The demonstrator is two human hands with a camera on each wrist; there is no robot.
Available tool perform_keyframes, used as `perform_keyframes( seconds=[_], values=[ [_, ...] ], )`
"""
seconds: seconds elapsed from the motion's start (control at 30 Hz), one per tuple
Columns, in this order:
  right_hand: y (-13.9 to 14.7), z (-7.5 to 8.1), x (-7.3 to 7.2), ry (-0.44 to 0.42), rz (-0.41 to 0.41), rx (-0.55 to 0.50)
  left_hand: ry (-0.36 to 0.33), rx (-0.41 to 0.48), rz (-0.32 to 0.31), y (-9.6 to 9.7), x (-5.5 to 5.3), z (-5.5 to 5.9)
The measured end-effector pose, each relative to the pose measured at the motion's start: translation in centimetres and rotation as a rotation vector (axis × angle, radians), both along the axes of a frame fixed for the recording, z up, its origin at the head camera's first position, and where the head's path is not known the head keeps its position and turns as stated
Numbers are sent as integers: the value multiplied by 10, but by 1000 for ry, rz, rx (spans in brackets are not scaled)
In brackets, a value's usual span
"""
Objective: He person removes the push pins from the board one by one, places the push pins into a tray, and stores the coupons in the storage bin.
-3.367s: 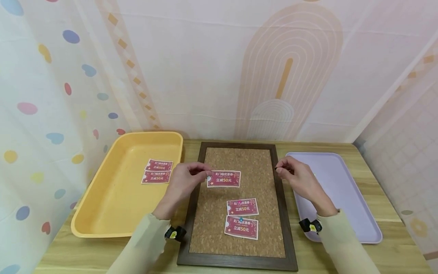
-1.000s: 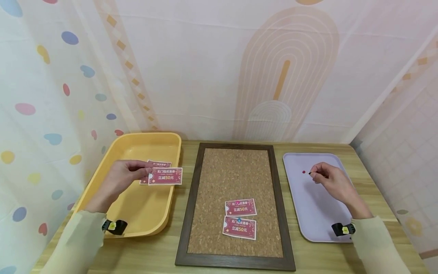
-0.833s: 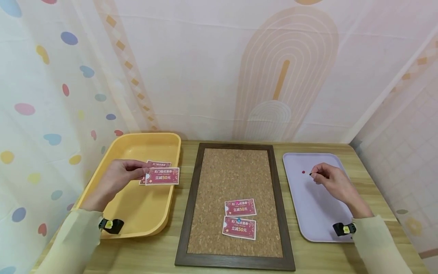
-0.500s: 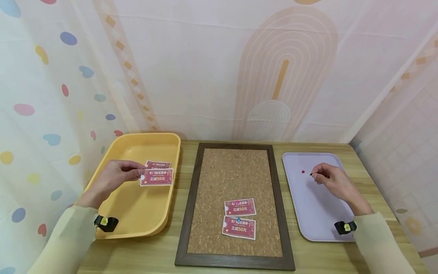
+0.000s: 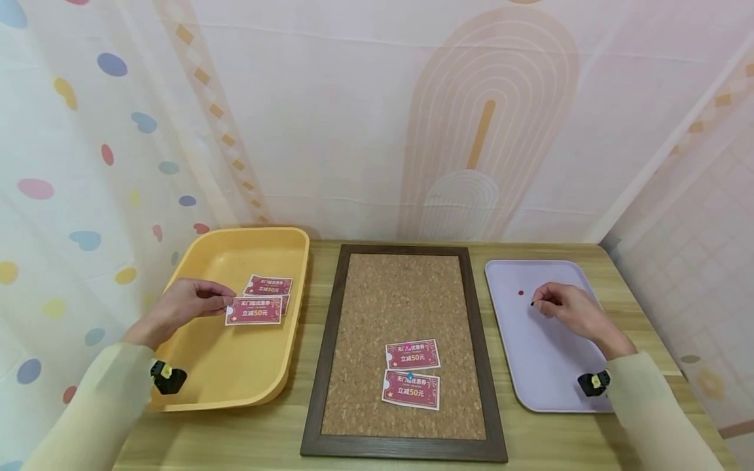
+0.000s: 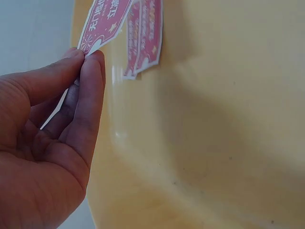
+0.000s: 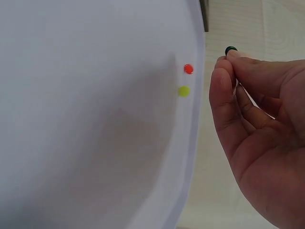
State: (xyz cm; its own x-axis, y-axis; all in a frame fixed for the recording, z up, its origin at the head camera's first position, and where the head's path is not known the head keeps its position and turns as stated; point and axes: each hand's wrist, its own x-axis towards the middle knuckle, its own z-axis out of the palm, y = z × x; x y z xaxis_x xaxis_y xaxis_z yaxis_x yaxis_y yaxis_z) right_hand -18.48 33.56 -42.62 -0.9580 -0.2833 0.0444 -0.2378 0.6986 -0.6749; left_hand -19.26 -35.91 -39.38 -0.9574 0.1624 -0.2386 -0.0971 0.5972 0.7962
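My left hand (image 5: 191, 302) pinches a red paper coupon (image 5: 253, 311) by its left end, above the yellow tray (image 5: 232, 386). Two more coupons (image 5: 268, 286) lie in that tray, partly covered by the held one. Over the lilac tray (image 5: 559, 386), my right hand (image 5: 568, 311) pinches a dark green thumbtack (image 7: 231, 49) between thumb and fingertips. A red thumbtack (image 7: 188, 69) and a yellow thumbtack (image 7: 183, 90) rest on the lilac tray. On the cork board (image 5: 406, 288), an upper coupon (image 5: 415, 358) bears a pink tack and a lower coupon (image 5: 421, 394) a blue one.
The board's dark wooden frame (image 5: 403, 448) lies between the two trays on a wood-grain table (image 5: 283, 445). A patterned curtain (image 5: 330, 118) hangs behind and on both sides. Each wrist wears a black camera strap.
From over the cork board, my left hand has moved left with the coupon to the yellow tray, still drifting left. My right hand has shifted right from the board's edge, holding the tack.
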Motion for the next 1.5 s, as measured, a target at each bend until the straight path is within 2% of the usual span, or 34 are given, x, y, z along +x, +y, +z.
perform_keyframes(
  seconds=[0.23, 0.43, 0.7, 0.87, 1.13, 1.23, 1.33, 1.5],
  values=[
    [5, -6, -5, -18, 35, 1, -34, 10, -6, -4, -10, -7],
    [9, -13, -8, -40, 70, 8, -64, -15, -8, -9, -14, -15],
    [11, -19, -10, -75, 42, 27, -78, -24, -18, -11, -18, -22],
    [11, -20, -11, -90, 37, 28, -88, -25, -50, -12, -20, -26],
    [11, -18, -16, -108, 39, 53, -72, -118, -74, -20, -21, -33],
    [12, -17, -16, -108, 43, 61, -77, -98, -73, -22, -19, -33],
    [13, -15, -14, -111, 44, 65, -104, -42, -73, -22, -18, -30],
    [12, -10, -7, -92, 40, 65, -117, 24, -55, -17, -12, -20]
  ],
)
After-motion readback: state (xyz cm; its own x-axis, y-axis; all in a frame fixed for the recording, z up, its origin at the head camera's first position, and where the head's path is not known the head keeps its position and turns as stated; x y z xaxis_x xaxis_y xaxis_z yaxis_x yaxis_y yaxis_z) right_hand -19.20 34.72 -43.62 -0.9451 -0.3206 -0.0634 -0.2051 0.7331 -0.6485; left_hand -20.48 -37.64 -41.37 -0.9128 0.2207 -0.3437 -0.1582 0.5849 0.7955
